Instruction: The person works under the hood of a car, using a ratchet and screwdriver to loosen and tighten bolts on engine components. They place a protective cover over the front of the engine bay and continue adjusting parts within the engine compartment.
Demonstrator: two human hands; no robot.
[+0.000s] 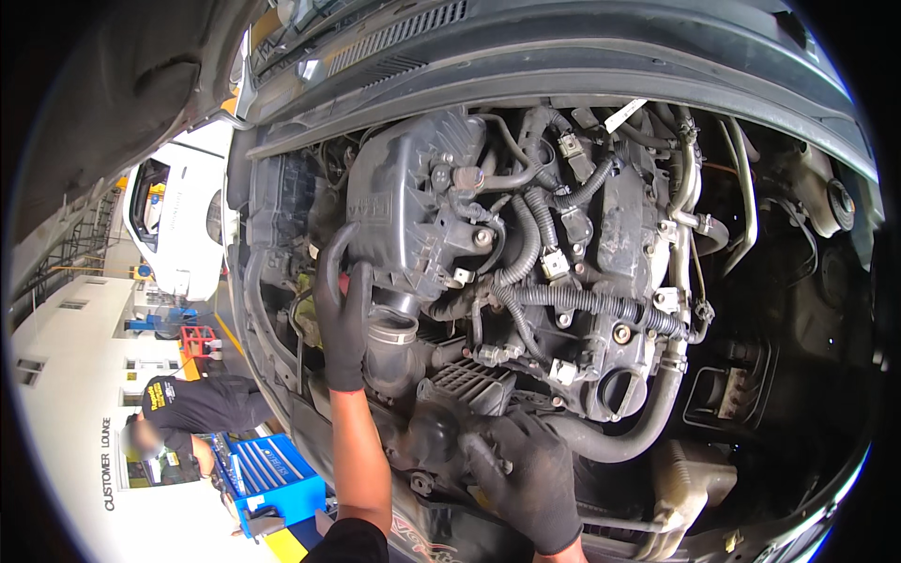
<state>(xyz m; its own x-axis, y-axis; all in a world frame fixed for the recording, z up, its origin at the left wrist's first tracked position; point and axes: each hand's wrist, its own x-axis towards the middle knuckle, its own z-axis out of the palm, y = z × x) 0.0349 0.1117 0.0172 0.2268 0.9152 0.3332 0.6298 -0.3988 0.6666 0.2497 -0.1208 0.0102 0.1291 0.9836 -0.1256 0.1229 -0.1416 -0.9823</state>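
Note:
Both my hands wear black gloves over the open engine bay. My left hand (343, 324) reaches up to the lower left edge of the black air filter housing (399, 202), two fingers stretched apart against its side. Just right of that hand, a ribbed air intake hose (390, 336) with a clamp band sits below the housing's round outlet. Near the front of the bay, my right hand (530, 483) has its fingers bent against a rounded black air duct (434, 433). Its fingertips are partly hidden.
Corrugated wiring sleeves (591, 298) and connectors cross the engine's top. A thick coolant hose (624, 448) curves past my right hand. A white reservoir (690, 488) stands at lower right. Off to the left are a person in dark clothes (202, 403), a blue tool cabinet (277, 479) and a white car (183, 225).

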